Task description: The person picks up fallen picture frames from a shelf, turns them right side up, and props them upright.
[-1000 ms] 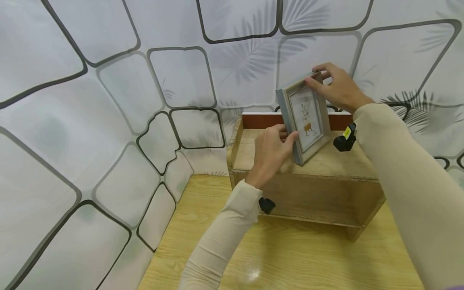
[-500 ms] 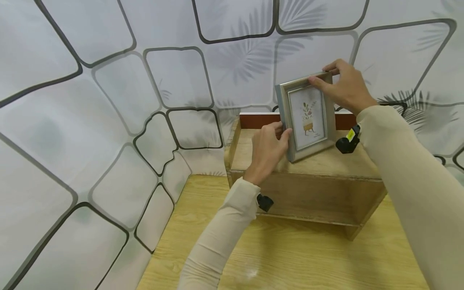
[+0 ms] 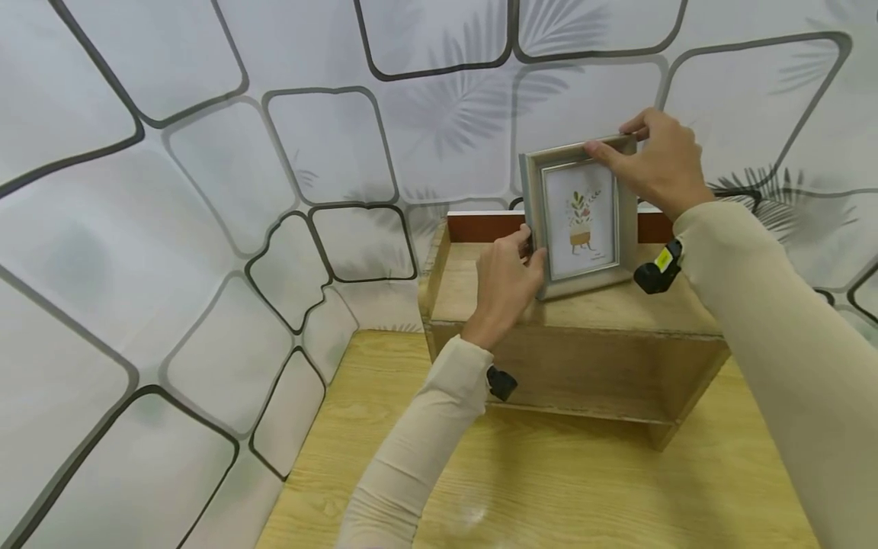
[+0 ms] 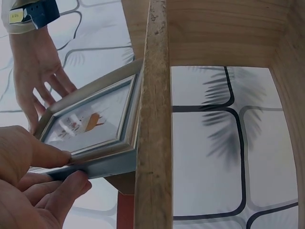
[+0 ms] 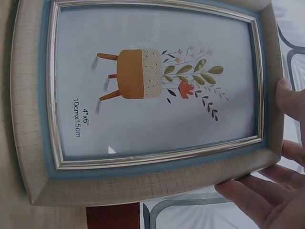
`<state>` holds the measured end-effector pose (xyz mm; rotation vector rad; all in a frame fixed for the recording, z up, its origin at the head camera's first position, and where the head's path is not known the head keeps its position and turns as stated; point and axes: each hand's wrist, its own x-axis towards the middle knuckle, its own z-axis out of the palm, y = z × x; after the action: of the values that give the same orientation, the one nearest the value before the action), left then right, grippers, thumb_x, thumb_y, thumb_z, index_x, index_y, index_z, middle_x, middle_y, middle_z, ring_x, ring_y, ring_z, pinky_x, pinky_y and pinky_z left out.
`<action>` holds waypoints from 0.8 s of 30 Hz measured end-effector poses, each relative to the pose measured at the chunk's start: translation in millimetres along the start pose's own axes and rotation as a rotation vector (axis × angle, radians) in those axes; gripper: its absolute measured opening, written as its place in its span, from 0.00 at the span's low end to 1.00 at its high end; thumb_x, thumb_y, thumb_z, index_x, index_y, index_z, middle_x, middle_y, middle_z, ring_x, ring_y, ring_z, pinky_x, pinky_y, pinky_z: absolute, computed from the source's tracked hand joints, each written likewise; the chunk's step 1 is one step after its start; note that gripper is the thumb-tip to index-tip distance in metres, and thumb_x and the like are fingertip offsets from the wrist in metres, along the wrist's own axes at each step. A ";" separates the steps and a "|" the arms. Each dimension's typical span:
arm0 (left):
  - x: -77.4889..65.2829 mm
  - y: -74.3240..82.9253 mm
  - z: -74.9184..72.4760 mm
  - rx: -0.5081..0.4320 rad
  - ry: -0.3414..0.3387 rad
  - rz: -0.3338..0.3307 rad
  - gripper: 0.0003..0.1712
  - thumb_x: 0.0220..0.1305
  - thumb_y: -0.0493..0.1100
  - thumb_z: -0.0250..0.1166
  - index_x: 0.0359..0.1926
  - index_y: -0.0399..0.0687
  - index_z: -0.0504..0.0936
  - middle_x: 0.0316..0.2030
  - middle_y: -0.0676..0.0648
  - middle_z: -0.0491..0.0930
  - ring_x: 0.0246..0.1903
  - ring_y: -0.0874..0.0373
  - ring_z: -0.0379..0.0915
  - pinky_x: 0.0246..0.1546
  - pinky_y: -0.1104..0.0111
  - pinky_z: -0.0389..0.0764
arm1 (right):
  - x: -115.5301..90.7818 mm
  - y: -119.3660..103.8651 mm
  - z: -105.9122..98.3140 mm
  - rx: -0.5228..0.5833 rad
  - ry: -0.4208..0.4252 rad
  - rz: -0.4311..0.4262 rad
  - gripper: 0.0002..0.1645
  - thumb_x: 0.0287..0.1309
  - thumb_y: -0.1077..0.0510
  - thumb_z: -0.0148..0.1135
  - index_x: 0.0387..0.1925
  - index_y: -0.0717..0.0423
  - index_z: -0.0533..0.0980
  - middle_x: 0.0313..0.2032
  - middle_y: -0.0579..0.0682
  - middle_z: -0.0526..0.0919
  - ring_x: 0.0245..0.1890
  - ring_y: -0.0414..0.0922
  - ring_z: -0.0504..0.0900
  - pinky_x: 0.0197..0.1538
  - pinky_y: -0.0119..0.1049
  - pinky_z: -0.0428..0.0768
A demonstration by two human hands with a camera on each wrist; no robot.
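A picture frame (image 3: 581, 217) with a silvery-beige border stands nearly upright on the top board of a small wooden shelf (image 3: 473, 293). Behind its glass is a print of a potted plant, with "4"x6" 10cmx15cm" legible in the right wrist view. My left hand (image 3: 504, 282) pinches the frame's left edge low down, thumb in front and fingers at the side. At the upper right corner my right hand (image 3: 661, 160) grips it, thumb on the front and fingers over the top. The left wrist view shows the frame (image 4: 90, 124) with its bottom at the board's front edge (image 4: 155, 119).
Under the top board the shelf has an open compartment (image 3: 583, 374). A red-brown strip (image 3: 483, 227) runs along the back. The shelf stands on a yellow wood-grain surface (image 3: 549, 488), against a patterned wall covering (image 3: 439, 99).
The picture frame has turned from a slanted angle to face the front more squarely, its lower edge shifting back on the board. Both hands have kept their hold.
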<state>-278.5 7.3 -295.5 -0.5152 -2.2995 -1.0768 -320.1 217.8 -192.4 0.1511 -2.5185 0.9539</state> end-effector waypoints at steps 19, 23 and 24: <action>8.9 -7.9 5.4 -0.008 -0.008 -0.006 0.22 0.68 0.36 0.67 0.61 0.34 0.79 0.49 0.41 0.86 0.47 0.53 0.85 0.49 0.62 0.83 | -10.6 -3.4 1.5 -0.084 0.167 0.045 0.49 0.61 0.28 0.60 0.60 0.68 0.72 0.54 0.67 0.79 0.47 0.60 0.76 0.51 0.56 0.70; 9.2 -8.3 5.8 -0.008 -0.005 -0.008 0.22 0.69 0.37 0.67 0.62 0.35 0.79 0.48 0.42 0.86 0.47 0.53 0.85 0.48 0.62 0.83 | -13.8 -5.8 1.1 -0.084 0.190 0.054 0.48 0.60 0.28 0.61 0.58 0.68 0.73 0.52 0.67 0.79 0.48 0.61 0.75 0.56 0.60 0.68; 9.3 -8.4 5.9 -0.011 -0.006 -0.009 0.22 0.69 0.37 0.67 0.62 0.35 0.79 0.48 0.42 0.86 0.48 0.53 0.85 0.48 0.61 0.83 | -14.3 -6.1 1.2 -0.086 0.198 0.053 0.48 0.60 0.28 0.61 0.58 0.68 0.73 0.52 0.67 0.79 0.48 0.61 0.75 0.55 0.60 0.68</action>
<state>-292.1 7.9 -297.7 -0.5136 -2.3036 -1.0945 -306.1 211.7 -195.7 -0.0358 -2.3856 0.8350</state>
